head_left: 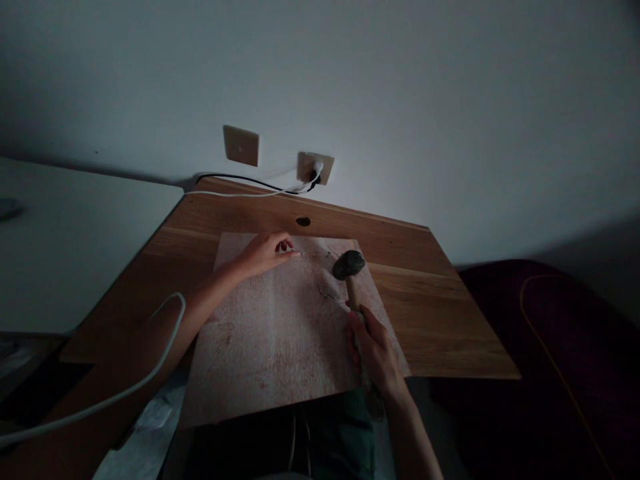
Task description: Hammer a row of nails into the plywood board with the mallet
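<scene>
Hammer [349, 265] over a board [250, 360]
Right hand [373, 347] has its grip wrapped round the handle [353, 293]; left hand [267, 255] curls near nails [324, 293] (pinching one, I can't tell).

Left hand [283, 249] stretched forward, fingers [280, 237] bent, thumb [290, 255] extended; right hand [373, 343] nearer, curled in grip.

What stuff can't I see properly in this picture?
Head view:
What, if anything, the left hand pinches: too small.
Middle of the hammer handle: covered by the right hand.
Small bits on the board: too tiny to name.
Grey thing, far left: cut off by the edge.
</scene>
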A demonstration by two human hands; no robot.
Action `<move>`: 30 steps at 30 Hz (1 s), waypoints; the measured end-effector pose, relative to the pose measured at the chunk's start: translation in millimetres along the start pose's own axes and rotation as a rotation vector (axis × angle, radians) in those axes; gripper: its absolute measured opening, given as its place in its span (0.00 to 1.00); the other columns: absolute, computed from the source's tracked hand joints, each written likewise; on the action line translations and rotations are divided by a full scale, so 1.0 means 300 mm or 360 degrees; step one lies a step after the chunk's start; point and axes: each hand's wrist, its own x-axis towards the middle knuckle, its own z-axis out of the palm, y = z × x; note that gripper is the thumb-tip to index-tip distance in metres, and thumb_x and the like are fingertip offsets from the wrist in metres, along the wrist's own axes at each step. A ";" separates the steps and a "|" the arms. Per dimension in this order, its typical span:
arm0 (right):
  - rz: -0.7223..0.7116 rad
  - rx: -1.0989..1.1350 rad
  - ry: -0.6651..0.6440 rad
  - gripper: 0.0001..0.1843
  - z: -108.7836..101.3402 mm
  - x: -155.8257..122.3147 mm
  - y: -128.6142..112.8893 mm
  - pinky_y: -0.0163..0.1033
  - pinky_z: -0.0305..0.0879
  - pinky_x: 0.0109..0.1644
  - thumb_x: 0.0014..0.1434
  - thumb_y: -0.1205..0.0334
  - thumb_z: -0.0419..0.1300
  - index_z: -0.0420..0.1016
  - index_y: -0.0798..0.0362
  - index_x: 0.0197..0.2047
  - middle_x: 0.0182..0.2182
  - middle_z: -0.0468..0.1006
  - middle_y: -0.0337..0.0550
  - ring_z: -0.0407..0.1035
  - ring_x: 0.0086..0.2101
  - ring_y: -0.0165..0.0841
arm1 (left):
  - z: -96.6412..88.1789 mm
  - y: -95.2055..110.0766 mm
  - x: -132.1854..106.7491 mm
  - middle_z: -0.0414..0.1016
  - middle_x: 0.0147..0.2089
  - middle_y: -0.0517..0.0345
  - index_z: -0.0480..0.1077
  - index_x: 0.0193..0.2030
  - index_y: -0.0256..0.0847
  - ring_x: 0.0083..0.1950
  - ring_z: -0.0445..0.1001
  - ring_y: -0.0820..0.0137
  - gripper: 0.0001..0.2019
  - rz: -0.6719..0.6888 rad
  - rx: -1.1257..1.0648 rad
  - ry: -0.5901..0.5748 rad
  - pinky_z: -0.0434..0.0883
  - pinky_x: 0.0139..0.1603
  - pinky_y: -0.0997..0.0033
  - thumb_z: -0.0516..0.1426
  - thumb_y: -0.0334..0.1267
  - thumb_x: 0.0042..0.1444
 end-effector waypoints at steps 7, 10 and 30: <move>0.0020 0.0010 -0.0010 0.26 -0.001 0.001 0.007 0.29 0.58 0.14 0.66 0.32 0.60 0.69 0.49 0.43 0.19 0.65 0.28 0.57 0.15 0.25 | 0.006 -0.014 0.004 0.76 0.37 0.59 0.76 0.37 0.40 0.37 0.75 0.71 0.03 0.0099 0.0015 0.0032 0.70 0.41 0.70 0.64 0.35 0.63; 0.0020 -0.0006 0.0003 0.27 -0.001 0.002 -0.002 0.30 0.57 0.13 0.64 0.31 0.60 0.69 0.49 0.41 0.17 0.63 0.27 0.55 0.14 0.26 | 0.005 -0.016 0.004 0.76 0.38 0.58 0.77 0.39 0.40 0.37 0.75 0.70 0.03 0.0132 0.0044 0.0001 0.72 0.42 0.69 0.62 0.31 0.64; -0.0162 0.0011 -0.0372 0.24 0.109 0.088 -0.183 0.29 0.56 0.12 0.67 0.38 0.60 0.70 0.51 0.50 0.23 0.65 0.27 0.56 0.15 0.23 | -0.001 -0.014 0.001 0.74 0.39 0.56 0.76 0.38 0.40 0.39 0.74 0.67 0.02 -0.0012 0.0043 -0.0076 0.70 0.44 0.65 0.62 0.33 0.63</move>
